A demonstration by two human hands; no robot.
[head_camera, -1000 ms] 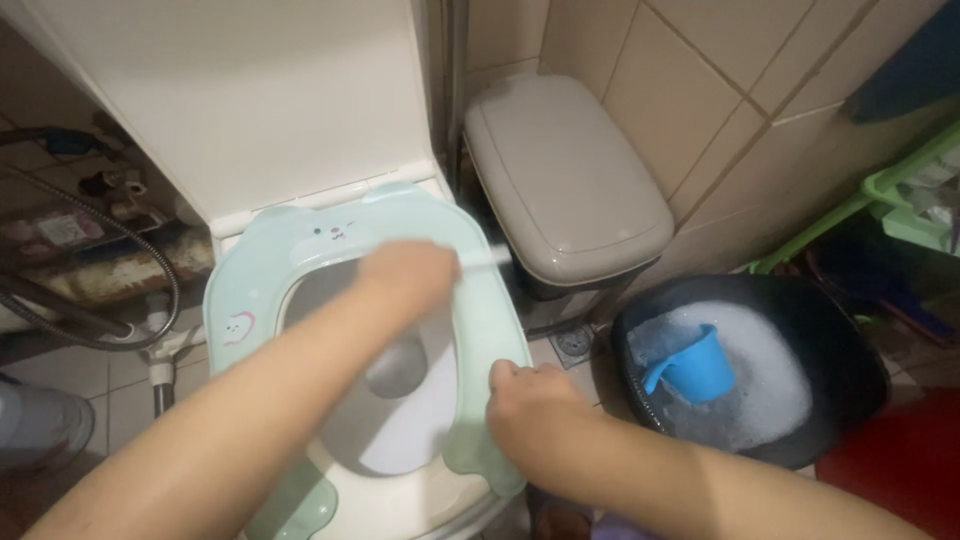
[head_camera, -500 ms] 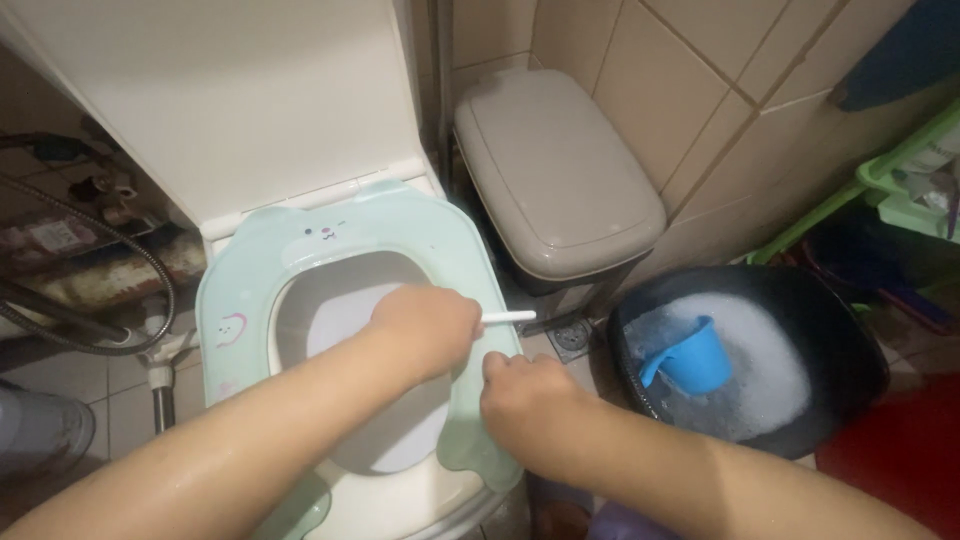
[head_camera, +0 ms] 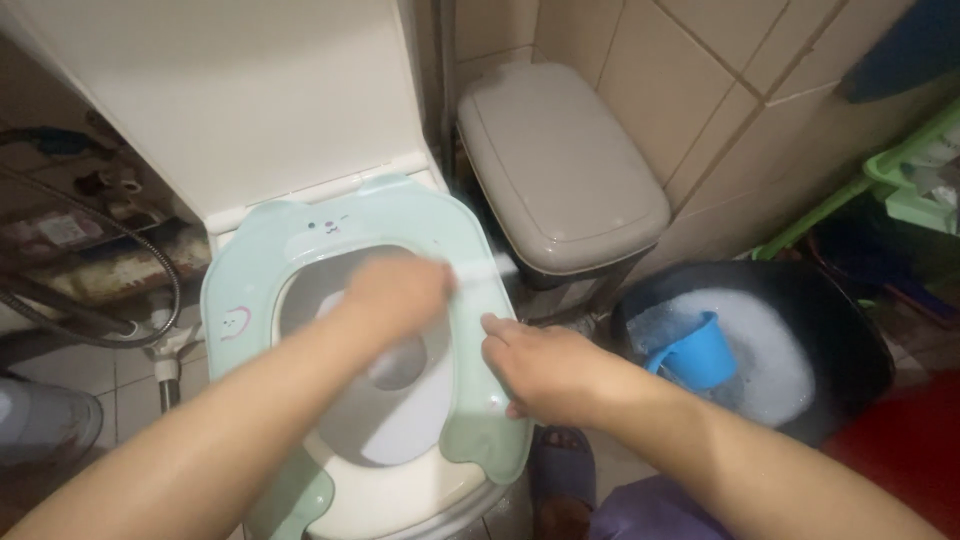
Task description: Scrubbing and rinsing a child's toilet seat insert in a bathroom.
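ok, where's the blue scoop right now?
In the head view, the blue scoop is at right, sitting in the foamy water of the black basin on the floor, just beyond the right hand and below the beige bin.

The pale tiled floor (head_camera: 130,370) carries a white toilet (head_camera: 400,500), a beige lidded bin (head_camera: 560,170) and a black basin of suds (head_camera: 850,330).

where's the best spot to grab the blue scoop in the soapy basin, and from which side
Probably by its handle, from the left of the blue scoop. The handle juts out on the side toward the toilet, above the foam in the black basin, while the cup body sits partly sunk in suds, likely slippery.
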